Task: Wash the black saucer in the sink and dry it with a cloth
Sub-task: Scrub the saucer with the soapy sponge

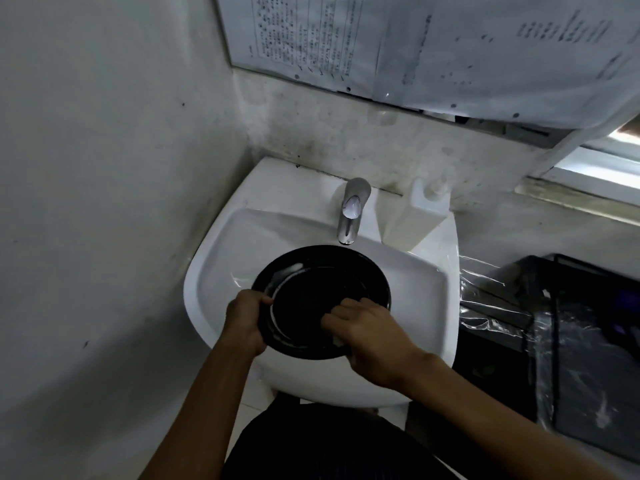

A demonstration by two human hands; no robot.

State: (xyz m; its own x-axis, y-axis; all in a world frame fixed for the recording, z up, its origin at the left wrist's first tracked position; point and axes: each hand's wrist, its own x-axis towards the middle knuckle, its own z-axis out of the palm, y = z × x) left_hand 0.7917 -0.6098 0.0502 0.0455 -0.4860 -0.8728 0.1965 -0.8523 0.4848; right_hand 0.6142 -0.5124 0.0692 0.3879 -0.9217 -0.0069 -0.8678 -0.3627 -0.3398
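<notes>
The round black saucer is held over the white sink, tilted a little toward me, with wet streaks on its rim. My left hand grips its left edge, thumb over the rim. My right hand lies on the saucer's lower right part, fingers curled against the surface, with a small pale thing showing under the palm; I cannot tell what it is. No water runs from the tap. No cloth is in view.
A chrome tap stands at the back of the sink, with a white soap bottle to its right. A black bin lined with clear plastic sits at the right. Walls close in at left and behind; papers hang above.
</notes>
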